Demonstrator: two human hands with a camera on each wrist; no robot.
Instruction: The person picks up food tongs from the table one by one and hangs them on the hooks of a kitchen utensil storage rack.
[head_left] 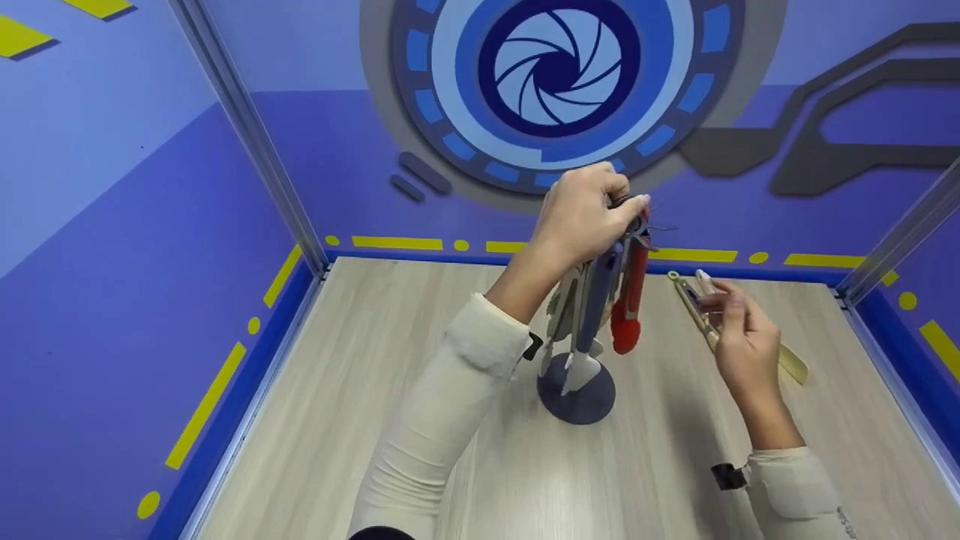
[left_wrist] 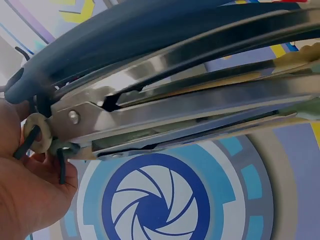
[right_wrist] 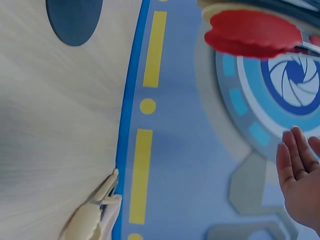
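A utensil stand [head_left: 576, 409] with a round dark base stands on the table, and several tongs hang from the hooks at its top. My left hand [head_left: 585, 214] grips the top of the stand, fingers curled over it. Red-tipped tongs [head_left: 626, 334] hang on the right side, beside dark blue-handled tongs [head_left: 598, 292]. The left wrist view shows steel tongs [left_wrist: 200, 107] close up, their hanging loops near the fingers. My right hand [head_left: 750, 345] is raised over cream tongs [head_left: 793, 366] lying on the table; its fingers are relaxed and hold nothing.
The wood-grain table [head_left: 322, 420] is bounded by blue panel walls [head_left: 315, 165] at the back and sides. Metal posts [head_left: 251, 135] rise at the back corners. Cream tongs [right_wrist: 84, 222] lie near the table's back edge in the right wrist view.
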